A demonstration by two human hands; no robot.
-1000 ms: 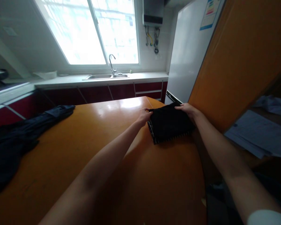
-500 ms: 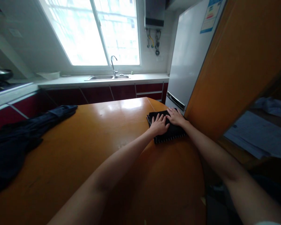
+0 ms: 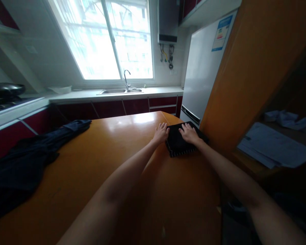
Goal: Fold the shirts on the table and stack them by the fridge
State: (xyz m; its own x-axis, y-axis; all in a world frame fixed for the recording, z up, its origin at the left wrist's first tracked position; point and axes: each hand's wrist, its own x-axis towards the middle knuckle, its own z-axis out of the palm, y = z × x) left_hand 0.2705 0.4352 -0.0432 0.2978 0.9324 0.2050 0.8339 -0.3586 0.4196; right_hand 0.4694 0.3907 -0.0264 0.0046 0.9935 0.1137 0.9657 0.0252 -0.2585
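A folded black cloth (image 3: pixel 177 141) with white stitch marks along its near edge lies flat near the right end of the wooden table (image 3: pixel 117 149). My left hand (image 3: pixel 161 133) is at the cloth's left edge, fingers stretched out. On top of the cloth rests my right hand (image 3: pixel 189 133), its fingers spread and flat. Neither hand grips anything. Over at the table's left side a dark blue garment (image 3: pixel 35 156) lies loosely crumpled.
A tall wooden panel (image 3: pixel 234 81) rises close to the right of the cloth, with a fridge (image 3: pixel 201 64) behind it. Papers (image 3: pixel 275 144) lie on a shelf at the right. Beyond the table runs a counter with a sink (image 3: pixel 113 91).
My left hand has slid left, from the top of the cloth to its left edge. My right hand stays on the cloth. The camera view has tilted up slightly.
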